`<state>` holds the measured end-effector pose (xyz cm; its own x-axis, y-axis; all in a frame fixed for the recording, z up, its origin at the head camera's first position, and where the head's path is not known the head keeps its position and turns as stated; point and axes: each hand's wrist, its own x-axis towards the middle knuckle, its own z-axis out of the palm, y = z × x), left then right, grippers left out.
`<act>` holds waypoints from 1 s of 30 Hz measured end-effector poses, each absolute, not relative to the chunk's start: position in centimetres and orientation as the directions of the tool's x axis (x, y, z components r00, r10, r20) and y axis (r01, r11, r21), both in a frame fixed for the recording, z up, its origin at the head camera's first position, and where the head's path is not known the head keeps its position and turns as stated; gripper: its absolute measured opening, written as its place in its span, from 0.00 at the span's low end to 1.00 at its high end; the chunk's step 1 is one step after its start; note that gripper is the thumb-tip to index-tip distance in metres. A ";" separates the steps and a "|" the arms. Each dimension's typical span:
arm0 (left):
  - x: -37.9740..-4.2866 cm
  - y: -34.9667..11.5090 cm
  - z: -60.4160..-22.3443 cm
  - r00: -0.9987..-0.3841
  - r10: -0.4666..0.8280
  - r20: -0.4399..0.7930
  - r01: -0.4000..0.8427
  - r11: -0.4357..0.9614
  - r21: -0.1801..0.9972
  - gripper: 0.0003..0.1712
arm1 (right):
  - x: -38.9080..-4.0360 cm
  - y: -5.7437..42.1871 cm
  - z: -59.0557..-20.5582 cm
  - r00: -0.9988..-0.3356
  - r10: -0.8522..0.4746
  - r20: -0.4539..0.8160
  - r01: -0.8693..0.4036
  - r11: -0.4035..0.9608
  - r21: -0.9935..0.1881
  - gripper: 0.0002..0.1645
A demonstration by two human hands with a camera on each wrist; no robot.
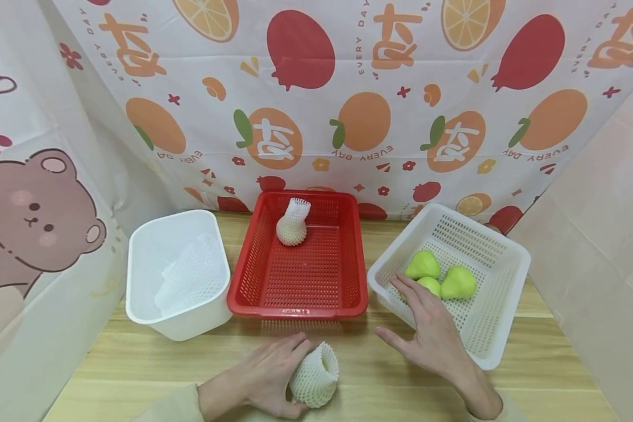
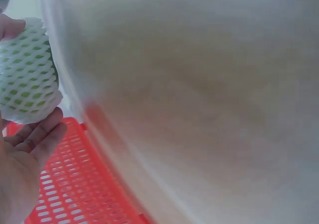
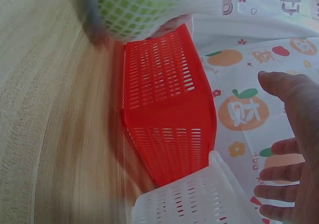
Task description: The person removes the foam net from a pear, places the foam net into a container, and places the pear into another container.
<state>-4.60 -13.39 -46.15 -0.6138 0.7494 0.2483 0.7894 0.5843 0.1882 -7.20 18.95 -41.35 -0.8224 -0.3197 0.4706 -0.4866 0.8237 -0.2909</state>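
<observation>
My left hand (image 1: 266,375) grips a pear in a white foam net (image 1: 315,381) just above or on the table, near its front edge. Green skin shows through the mesh in the left wrist view, where the thumb and fingers (image 2: 47,134) lie on either side of the netted pear (image 2: 27,74). My right hand (image 1: 435,337) holds nothing; its thumb and fingers are spread over the near left rim of the white basket (image 1: 498,340). Three bare green pears (image 1: 460,282) lie in that basket, one partly hidden by the fingertips. Whether the fingers touch it I cannot tell.
Between the two white containers stands a red basket (image 1: 298,313) with a foam-netted fruit (image 1: 292,227) at its back left. At left, a white bin (image 1: 139,319) contains white foam nets (image 1: 187,278). Behind everything hangs a fruit-print curtain (image 1: 316,129).
</observation>
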 end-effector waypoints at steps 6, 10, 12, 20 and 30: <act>-5.2 -13.0 -45.0 -0.557 0.749 0.359 0.830 0.493 0.260 0.51 | -7.2 19.0 -41.3 -0.823 -0.320 0.470 -0.488 0.821 -0.297 0.56; -5.4 -12.8 -43.9 -0.544 0.734 0.406 0.839 0.489 0.239 0.53 | -7.1 19.0 -41.3 -0.819 -0.321 0.476 -0.497 0.812 -0.306 0.56; -5.5 -12.7 -43.3 -0.541 0.726 0.425 0.840 0.491 0.230 0.54 | -7.1 19.0 -41.3 -0.814 -0.323 0.483 -0.506 0.802 -0.317 0.57; -6.1 -12.3 -41.5 -0.531 0.684 0.500 0.845 0.475 0.247 0.55 | -7.1 18.6 -41.4 -0.746 -0.376 0.550 -0.625 0.680 -0.383 0.57; -7.3 -11.9 -40.6 -0.540 0.642 0.544 0.841 0.436 0.320 0.53 | -7.4 17.3 -41.8 -0.537 -0.469 0.701 -0.837 0.396 -0.376 0.53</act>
